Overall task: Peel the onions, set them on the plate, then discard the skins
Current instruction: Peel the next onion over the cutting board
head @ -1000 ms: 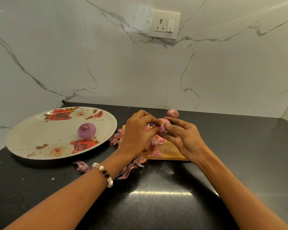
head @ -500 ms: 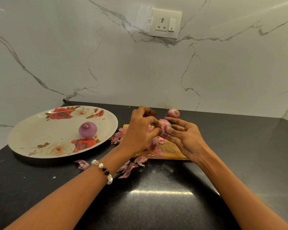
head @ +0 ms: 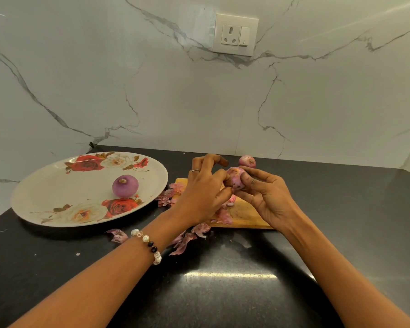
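Presently a small, firm, light onion (head: 234, 177) is being cradled over the cutting board (head: 244, 213) by the right hand (head: 268, 200) while its papery, brittle skin is being pinched by the left hand (head: 202, 190), probably best lifted at a loose edge.

1 peeled purple onion (head: 125, 185) rests on the floral plate (head: 57, 185).

plate (head: 57, 185) left, skins (head: 182, 242) scattered, near counter (head: 223, 292) bare

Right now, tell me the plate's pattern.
Cream plate with red and white roses; head view.
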### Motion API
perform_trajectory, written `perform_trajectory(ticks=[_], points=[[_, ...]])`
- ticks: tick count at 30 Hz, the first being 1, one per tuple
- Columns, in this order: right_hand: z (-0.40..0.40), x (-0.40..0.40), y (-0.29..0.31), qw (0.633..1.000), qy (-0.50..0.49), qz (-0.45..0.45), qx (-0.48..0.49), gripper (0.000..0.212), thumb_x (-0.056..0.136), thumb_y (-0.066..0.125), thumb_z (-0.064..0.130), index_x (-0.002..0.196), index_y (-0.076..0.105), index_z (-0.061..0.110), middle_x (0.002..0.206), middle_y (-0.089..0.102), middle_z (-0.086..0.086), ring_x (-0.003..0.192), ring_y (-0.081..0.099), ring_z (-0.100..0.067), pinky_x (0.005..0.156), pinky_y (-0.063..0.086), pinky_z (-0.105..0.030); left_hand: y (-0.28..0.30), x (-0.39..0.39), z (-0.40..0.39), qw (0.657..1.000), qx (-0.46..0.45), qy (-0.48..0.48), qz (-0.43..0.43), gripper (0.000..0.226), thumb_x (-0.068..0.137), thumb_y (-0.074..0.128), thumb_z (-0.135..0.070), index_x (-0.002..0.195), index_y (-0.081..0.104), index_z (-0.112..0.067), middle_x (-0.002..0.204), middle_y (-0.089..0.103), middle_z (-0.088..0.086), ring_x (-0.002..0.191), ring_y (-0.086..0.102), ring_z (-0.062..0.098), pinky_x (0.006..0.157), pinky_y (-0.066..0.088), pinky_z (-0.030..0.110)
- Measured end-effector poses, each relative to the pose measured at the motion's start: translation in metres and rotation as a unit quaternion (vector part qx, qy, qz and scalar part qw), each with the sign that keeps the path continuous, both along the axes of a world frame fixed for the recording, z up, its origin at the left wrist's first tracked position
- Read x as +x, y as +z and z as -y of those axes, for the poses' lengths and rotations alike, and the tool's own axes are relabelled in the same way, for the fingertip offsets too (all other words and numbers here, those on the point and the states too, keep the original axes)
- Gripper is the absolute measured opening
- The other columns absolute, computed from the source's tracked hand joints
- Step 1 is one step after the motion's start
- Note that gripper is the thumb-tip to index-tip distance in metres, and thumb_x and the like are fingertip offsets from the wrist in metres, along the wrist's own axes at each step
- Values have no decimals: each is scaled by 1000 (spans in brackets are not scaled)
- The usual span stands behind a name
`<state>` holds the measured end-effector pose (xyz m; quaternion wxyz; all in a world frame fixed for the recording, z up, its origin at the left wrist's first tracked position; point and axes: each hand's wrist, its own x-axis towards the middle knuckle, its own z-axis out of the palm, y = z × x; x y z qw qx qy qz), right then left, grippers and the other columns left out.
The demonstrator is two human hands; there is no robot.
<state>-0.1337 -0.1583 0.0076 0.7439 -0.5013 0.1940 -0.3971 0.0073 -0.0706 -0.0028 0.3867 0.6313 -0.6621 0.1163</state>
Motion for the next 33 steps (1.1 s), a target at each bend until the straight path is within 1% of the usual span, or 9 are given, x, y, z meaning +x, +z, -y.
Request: perform_trajectory(ticks=[5,8,10,13,15,19,24,29,33], points=[[3,-3,4,999,-20,28,33,41,76,66,8,115,62,-7,104,71,-22,89,72,-30,68,61,-34,0,0,-1,1000,14,4,18,14,91,60,-25,94,64,-13,135,40,5,126,23,20,101,29,38],[4,-5,5,997,-21,47,50,45,78,65,10,117,59,-11,110,68,-26,98,70,-34,74,62,-37,0,2,-2,998,41,27,51,17,91,57,-28,94,65,-14,137,37,3,126,21,19,97,32,39],[5,-5,5,996,-22,62,63,40,83,63,10,117,59,-12,110,69,-26,102,69,-36,79,61,-41,0,4,-3,994,74,48,63,18,91,56,-29,96,65,-15,138,35,1,127,20,19,96,31,38],[6,-6,6,995,-31,67,73,25,92,58,7,111,61,-10,101,71,-23,98,71,-34,79,61,-41,0,8,-2,992,89,66,52,19,89,56,-31,94,66,-16,135,37,0,125,23,19,96,31,38],[6,-6,6,995,-29,68,74,21,93,58,5,109,62,-8,98,72,-21,97,71,-33,78,61,-40,0,10,-3,995,75,64,31,16,86,61,-32,92,69,-19,131,41,-2,122,25,16,92,31,36],[4,-5,5,997,-3,53,59,34,86,60,4,117,61,-8,112,68,-25,105,68,-35,85,59,-43,2,7,-2,999,1,52,-10,14,79,71,-29,91,70,-23,116,52,-4,114,37,15,86,33,35],[3,-2,3,998,19,43,41,41,80,63,3,120,58,-6,116,67,-24,99,70,-33,76,61,-37,5,4,2,992,-99,15,-71,19,76,77,-34,82,71,-17,91,66,-2,91,52,15,74,42,32],[1,2,-2,999,37,28,19,44,76,67,4,118,59,-2,112,69,-25,97,71,-35,86,58,-43,7,0,-3,984,-131,-39,-113,19,78,78,-21,97,74,-18,92,66,-3,83,59,10,68,54,25],[0,4,-3,999,29,15,-4,61,59,78,10,117,60,-1,111,69,-25,97,70,-37,80,61,-41,6,1,-4,982,-142,-37,-119,17,76,79,-16,93,76,-15,90,66,-2,78,59,4,68,53,19]])
